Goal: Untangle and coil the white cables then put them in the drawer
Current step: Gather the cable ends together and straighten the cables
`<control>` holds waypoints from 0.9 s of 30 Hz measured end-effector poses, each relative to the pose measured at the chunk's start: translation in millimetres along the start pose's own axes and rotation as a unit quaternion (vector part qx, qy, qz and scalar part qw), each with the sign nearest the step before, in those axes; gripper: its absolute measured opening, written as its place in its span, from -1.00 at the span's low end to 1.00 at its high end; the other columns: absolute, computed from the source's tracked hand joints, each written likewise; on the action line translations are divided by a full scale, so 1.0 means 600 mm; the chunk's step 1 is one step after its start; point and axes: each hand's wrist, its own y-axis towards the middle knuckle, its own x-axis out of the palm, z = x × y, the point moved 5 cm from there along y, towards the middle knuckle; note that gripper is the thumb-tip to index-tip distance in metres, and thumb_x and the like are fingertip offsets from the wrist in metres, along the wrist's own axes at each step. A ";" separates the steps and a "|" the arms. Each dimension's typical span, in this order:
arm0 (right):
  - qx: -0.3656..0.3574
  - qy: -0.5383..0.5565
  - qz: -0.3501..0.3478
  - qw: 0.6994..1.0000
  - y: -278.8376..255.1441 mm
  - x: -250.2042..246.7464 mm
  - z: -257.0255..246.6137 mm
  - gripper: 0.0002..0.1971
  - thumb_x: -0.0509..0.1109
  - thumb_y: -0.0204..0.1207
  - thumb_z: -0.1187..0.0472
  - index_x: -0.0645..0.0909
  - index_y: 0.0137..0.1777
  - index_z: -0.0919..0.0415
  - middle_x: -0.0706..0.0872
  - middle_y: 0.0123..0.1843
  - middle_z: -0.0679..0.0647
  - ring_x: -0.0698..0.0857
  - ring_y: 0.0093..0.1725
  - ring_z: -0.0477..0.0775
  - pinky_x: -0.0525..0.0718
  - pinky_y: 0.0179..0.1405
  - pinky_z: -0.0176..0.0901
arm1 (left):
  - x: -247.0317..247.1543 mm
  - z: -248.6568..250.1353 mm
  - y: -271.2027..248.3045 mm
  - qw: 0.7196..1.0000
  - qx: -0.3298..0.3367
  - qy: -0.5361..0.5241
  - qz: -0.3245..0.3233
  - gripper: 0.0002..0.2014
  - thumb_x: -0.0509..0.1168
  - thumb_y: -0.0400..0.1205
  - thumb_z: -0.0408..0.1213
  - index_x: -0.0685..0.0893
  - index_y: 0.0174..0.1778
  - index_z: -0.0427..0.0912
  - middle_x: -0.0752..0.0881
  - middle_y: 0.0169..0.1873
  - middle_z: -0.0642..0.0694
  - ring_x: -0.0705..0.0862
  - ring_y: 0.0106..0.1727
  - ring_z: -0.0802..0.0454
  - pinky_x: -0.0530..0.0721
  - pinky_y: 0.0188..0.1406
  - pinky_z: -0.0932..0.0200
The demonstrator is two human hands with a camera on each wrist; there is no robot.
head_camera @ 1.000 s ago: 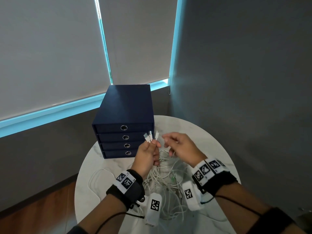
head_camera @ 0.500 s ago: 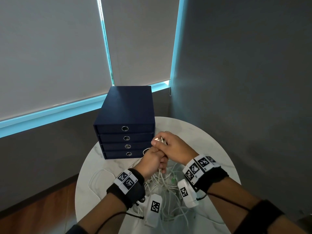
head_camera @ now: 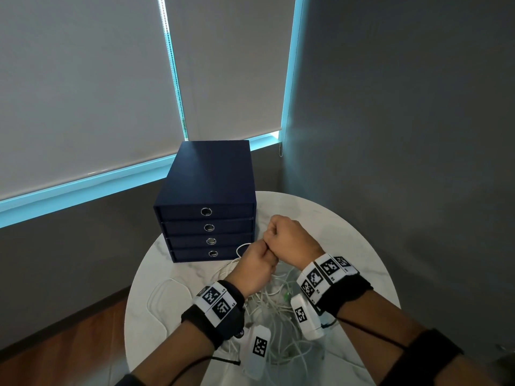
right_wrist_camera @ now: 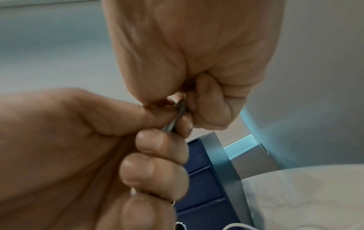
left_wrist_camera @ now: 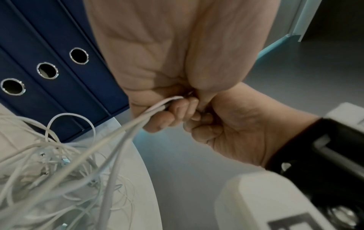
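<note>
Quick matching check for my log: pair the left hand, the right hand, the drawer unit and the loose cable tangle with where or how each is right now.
1. left hand
2. right hand
3. drawer unit
4. cable tangle

A. heaped on the round table
B. all four drawers closed
C. the upper fist, closed over the cable ends
D. the lower fist, grips several strands

Pairs: 1-D, 2-C, 3-B, 4-A

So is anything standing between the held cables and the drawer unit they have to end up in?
Yes. All four drawers of the blue drawer unit are shut, so none can take cables yet. The white cables gripped by the left hand and right hand also trail into the tangle on the table.
</note>
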 end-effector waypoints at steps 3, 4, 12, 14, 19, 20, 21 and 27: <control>0.030 0.018 0.010 0.999 0.004 0.001 0.007 -0.88 0.23 0.55 0.15 0.52 -0.21 0.12 0.70 -0.21 0.04 0.67 -0.21 0.07 0.58 -0.27 -0.13 | -0.005 -0.005 0.003 0.999 0.019 0.020 0.022 -0.65 0.08 0.68 -0.56 0.43 -0.40 -0.15 0.41 -0.63 0.13 0.32 -0.58 0.16 0.29 -0.49 0.09; 0.031 0.027 0.019 0.999 0.004 0.000 0.009 -0.87 0.23 0.54 0.16 0.54 -0.20 0.14 0.71 -0.21 0.06 0.68 -0.22 0.08 0.62 -0.26 -0.11 | -0.006 -0.003 0.003 0.999 0.027 0.032 0.024 -0.63 0.09 0.70 -0.54 0.44 -0.42 -0.15 0.42 -0.64 0.12 0.33 -0.58 0.14 0.31 -0.49 0.09; 0.022 0.176 -0.008 0.984 -0.009 0.023 0.017 -0.53 0.18 0.58 -0.31 0.40 0.36 -0.06 0.69 -0.01 -0.02 0.74 -0.02 0.04 0.74 0.06 0.06 | -0.021 0.022 -0.007 0.997 0.014 -0.062 0.035 -0.60 0.06 0.83 -0.28 0.54 -0.33 -0.16 0.46 -0.66 0.10 0.38 -0.61 0.14 0.34 -0.56 0.24; 0.064 0.324 -0.049 0.943 -0.027 0.048 0.014 -0.53 0.21 0.62 -0.27 0.32 0.41 -0.07 0.72 0.03 0.03 0.78 -0.04 0.08 0.81 -0.07 0.06 | -0.034 0.023 -0.005 0.987 0.009 -0.144 0.064 -0.64 0.05 0.84 -0.21 0.60 -0.22 -0.19 0.48 -0.63 0.08 0.42 -0.62 0.17 0.38 -0.62 0.29; 0.039 0.380 -0.238 0.893 -0.083 0.125 0.025 -0.81 0.30 0.69 0.18 0.67 -0.11 0.19 0.56 -0.48 0.05 0.51 -0.56 -0.04 0.50 -0.55 -0.22 | -0.093 0.017 0.016 0.932 0.024 -0.330 0.149 -0.65 0.06 0.83 -0.18 0.48 -0.28 -0.14 0.26 -0.55 0.05 0.20 -0.59 0.16 0.23 -0.67 0.29; 0.037 0.357 -0.241 0.902 -0.086 0.126 0.040 -0.77 0.31 0.69 0.18 0.69 -0.20 0.15 0.51 -0.51 0.05 0.44 -0.58 -0.06 0.43 -0.59 -0.27 | -0.110 0.017 0.017 0.928 0.026 -0.337 0.160 -0.65 0.04 0.84 -0.17 0.46 -0.28 -0.13 0.23 -0.54 0.05 0.17 -0.59 0.17 0.19 -0.68 0.30; 0.043 0.329 -0.234 0.914 -0.086 0.119 0.059 -0.74 0.32 0.69 0.16 0.69 -0.24 0.11 0.51 -0.51 0.06 0.41 -0.59 -0.08 0.38 -0.61 -0.31 | -0.130 0.015 0.017 0.926 0.031 -0.336 0.171 -0.64 0.03 0.84 -0.17 0.46 -0.28 -0.11 0.21 -0.55 0.05 0.14 -0.59 0.18 0.15 -0.68 0.32; 0.105 0.260 -0.166 0.945 -0.072 0.022 0.190 -0.67 0.39 0.61 0.02 0.57 -0.35 0.17 0.40 -0.63 -0.01 0.28 -0.70 -0.04 0.24 -0.65 -0.30 | -0.223 0.007 -0.002 0.910 0.021 -0.358 0.210 -0.62 0.01 0.84 -0.13 0.44 -0.30 -0.08 0.21 -0.59 0.10 0.13 -0.64 0.21 0.09 -0.71 0.37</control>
